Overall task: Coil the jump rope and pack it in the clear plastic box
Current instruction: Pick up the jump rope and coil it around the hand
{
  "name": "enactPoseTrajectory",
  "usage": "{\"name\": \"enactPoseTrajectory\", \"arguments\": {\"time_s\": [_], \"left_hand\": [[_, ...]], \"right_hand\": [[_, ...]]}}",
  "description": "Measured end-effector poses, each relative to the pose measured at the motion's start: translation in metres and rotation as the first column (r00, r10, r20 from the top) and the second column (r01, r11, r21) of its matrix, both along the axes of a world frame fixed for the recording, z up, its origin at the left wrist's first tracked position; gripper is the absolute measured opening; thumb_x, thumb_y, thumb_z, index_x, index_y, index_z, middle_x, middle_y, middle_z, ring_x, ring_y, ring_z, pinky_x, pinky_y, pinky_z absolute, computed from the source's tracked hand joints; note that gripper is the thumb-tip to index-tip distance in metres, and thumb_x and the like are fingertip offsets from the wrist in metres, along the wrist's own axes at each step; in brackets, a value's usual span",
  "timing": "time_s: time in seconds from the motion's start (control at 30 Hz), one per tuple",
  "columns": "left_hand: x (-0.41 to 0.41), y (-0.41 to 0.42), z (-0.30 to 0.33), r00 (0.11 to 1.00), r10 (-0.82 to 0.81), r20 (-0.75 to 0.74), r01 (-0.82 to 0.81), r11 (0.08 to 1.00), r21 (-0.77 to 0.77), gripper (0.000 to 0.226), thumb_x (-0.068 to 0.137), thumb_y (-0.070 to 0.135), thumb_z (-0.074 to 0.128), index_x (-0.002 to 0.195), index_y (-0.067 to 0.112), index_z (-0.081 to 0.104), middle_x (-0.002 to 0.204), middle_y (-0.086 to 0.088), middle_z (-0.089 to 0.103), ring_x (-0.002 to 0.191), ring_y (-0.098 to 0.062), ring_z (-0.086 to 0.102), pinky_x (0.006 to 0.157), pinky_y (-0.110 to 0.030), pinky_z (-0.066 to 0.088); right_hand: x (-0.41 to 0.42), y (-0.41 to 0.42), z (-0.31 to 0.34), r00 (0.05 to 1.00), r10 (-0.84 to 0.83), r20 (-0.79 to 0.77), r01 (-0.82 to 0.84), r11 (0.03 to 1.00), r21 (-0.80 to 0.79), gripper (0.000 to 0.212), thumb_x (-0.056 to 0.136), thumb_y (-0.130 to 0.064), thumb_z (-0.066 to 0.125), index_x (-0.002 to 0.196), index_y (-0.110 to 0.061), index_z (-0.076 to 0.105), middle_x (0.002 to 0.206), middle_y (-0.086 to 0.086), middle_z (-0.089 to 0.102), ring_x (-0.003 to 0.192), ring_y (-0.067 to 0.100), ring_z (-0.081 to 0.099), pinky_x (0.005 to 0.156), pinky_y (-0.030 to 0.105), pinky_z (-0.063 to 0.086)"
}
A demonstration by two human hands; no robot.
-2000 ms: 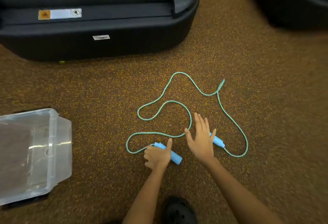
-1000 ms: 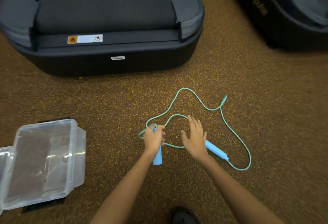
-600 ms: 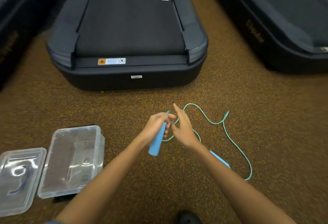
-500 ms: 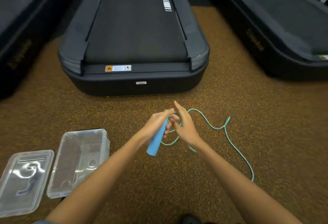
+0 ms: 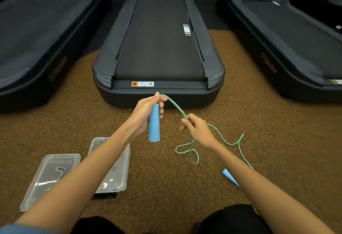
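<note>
left hand (image 5: 143, 114): fingers wrapped around upright blue handle (image 5: 154, 122), raised | right hand (image 5: 199, 131): fingers pinching teal rope (image 5: 176, 106) just below it | rest of rope loops on floor (image 5: 166, 178) (second handle (image 5: 229, 177) beside right forearm) | clear box (image 5: 123, 161) open, lower left

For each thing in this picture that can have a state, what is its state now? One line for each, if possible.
Left hand: shut on blue handle, held upright off the floor.
Right hand: pinching the rope.
Rope: uncoiled, partly lifted, the rest loose on the floor.
Second handle: lying on the floor.
Box: open, empty as far as visible.
Lid: off, beside the box.
</note>
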State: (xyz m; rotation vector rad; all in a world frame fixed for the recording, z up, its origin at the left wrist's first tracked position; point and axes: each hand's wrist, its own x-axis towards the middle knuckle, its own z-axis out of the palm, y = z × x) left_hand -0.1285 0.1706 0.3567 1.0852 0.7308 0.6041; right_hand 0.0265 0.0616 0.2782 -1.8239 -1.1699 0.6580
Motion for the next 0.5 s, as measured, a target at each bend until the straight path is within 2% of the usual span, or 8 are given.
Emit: {"name": "enactPoseTrajectory", "arguments": {"time_s": [0.1, 0.2, 0.27, 0.33, 0.43, 0.47, 0.5], "left_hand": [[-0.016, 0.006, 0.012, 0.991, 0.075, 0.107, -0.069, 0.996, -0.063, 0.026, 0.099, 0.025, 0.043, 0.090, 0.010, 0.062, 0.059, 0.006, 0.051, 0.054, -0.009, 0.049, 0.050, -0.021, 0.047], [-0.035, 0.013, 0.019, 0.965, 0.153, 0.215, -0.126, 0.983, -0.135, 0.024, 0.100, 0.022, 0.040, 0.095, 0.011, 0.061, 0.061, 0.009, 0.056, 0.058, -0.007, 0.055, 0.056, -0.021, 0.052], [-0.048, 0.019, 0.026, 0.932, 0.210, 0.295, -0.152, 0.966, -0.207, 0.021, 0.100, 0.017, 0.039, 0.099, 0.013, 0.060, 0.060, 0.010, 0.056, 0.058, -0.006, 0.056, 0.059, -0.021, 0.053], [-0.063, 0.026, 0.030, 0.880, 0.271, 0.390, -0.159, 0.942, -0.296, 0.020, 0.091, 0.008, 0.046, 0.104, 0.014, 0.059, 0.059, 0.011, 0.055, 0.055, -0.004, 0.055, 0.060, -0.020, 0.052], [-0.085, 0.035, 0.032, 0.752, 0.358, 0.554, -0.124, 0.902, -0.414, 0.042, 0.064, 0.005, 0.066, 0.106, 0.012, 0.062, 0.057, 0.011, 0.055, 0.052, -0.004, 0.055, 0.059, -0.018, 0.050], [-0.092, 0.037, 0.029, 0.711, 0.373, 0.596, -0.090, 0.889, -0.449, 0.044, 0.064, 0.005, 0.068, 0.107, 0.010, 0.062, 0.056, 0.010, 0.054, 0.051, -0.004, 0.054, 0.058, -0.018, 0.050], [-0.098, 0.039, 0.026, 0.684, 0.380, 0.622, -0.046, 0.874, -0.484, 0.038, 0.072, 0.007, 0.067, 0.109, 0.009, 0.061, 0.054, 0.009, 0.052, 0.049, -0.005, 0.052, 0.056, -0.018, 0.049]], "right_hand": [[-0.003, -0.003, 0.015, 0.998, 0.061, -0.028, -0.061, 0.998, -0.006, 0.017, 0.096, -0.016, 0.053, 0.082, -0.008, 0.058, 0.061, -0.002, 0.062, 0.060, 0.018, 0.061, 0.068, 0.037, 0.050], [0.000, -0.007, 0.033, 0.991, 0.094, -0.096, -0.096, 0.995, -0.015, 0.018, 0.097, -0.017, 0.052, 0.085, -0.004, 0.058, 0.057, 0.001, 0.055, 0.051, 0.018, 0.058, 0.055, 0.029, 0.049], [0.002, -0.008, 0.049, 0.993, 0.103, -0.065, -0.105, 0.994, -0.020, 0.020, 0.097, -0.020, 0.052, 0.084, -0.006, 0.059, 0.053, -0.002, 0.052, 0.045, 0.012, 0.054, 0.050, 0.022, 0.045], [0.005, -0.005, 0.060, 0.996, 0.084, -0.033, -0.084, 0.996, -0.005, 0.020, 0.096, -0.023, 0.054, 0.081, -0.012, 0.061, 0.050, -0.007, 0.051, 0.042, 0.005, 0.047, 0.046, 0.021, 0.040], [0.014, -0.001, 0.064, 0.999, -0.003, 0.055, 0.001, 1.000, 0.027, 0.017, 0.093, -0.029, 0.058, 0.079, -0.022, 0.066, 0.061, -0.001, 0.062, 0.052, 0.003, 0.048, 0.053, 0.026, 0.037], [0.016, -0.001, 0.062, 0.996, -0.031, 0.080, 0.028, 0.999, 0.032, 0.016, 0.092, -0.030, 0.059, 0.082, -0.022, 0.068, 0.069, 0.005, 0.066, 0.059, 0.006, 0.051, 0.058, 0.029, 0.039], [0.016, -0.002, 0.059, 0.994, -0.051, 0.092, 0.047, 0.998, 0.036, 0.015, 0.092, -0.030, 0.059, 0.084, -0.021, 0.070, 0.074, 0.008, 0.068, 0.064, 0.009, 0.053, 0.062, 0.030, 0.040]]}}
